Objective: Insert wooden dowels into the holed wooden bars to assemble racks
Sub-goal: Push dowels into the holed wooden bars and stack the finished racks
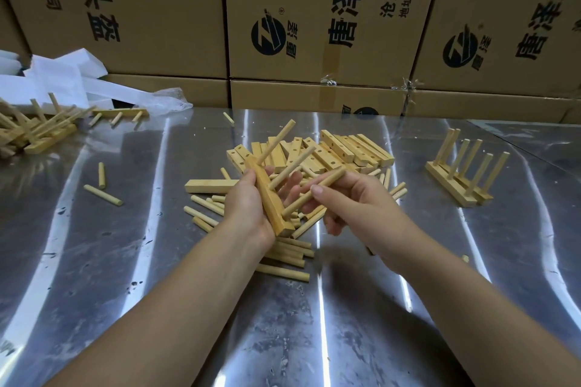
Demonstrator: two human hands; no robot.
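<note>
Wooden bar (pixel 269 201), pale and square-edged, stood tilted in the left grip (pixel 248 198), whose fingers and thumb were curled round it above the shiny metal counter (pixel 157 261). Two seated dowels (pixel 276 141) stuck out of the bar's upper part, pointing up and to the right. The right grip (pixel 355 201) pinched a third dowel (pixel 334 176) between thumb and fingertips, with the dowel's lower end touching the bar's face below the other two. That made one bar and three dowels in hand.

Just behind the hands lay a pile of holed bars (pixel 333 151), too overlapped for us to count. Loose dowels (pixel 283 272) were scattered beneath the hands. To the right, well apart, stood a finished rack (pixel 456 185): two bars and, as far as we could count, six upright dowels. To the left lay two stray dowels (pixel 102 195), and one more dowel (pixel 228 118) lay near the counter's back edge. At far left was a heap of assembled pieces (pixel 34 132), with a three-dowel bar (pixel 121 112) beside it and white packing sheets (pixel 63 78) behind. Printed cardboard boxes (pixel 314 9) were stacked along the back.
</note>
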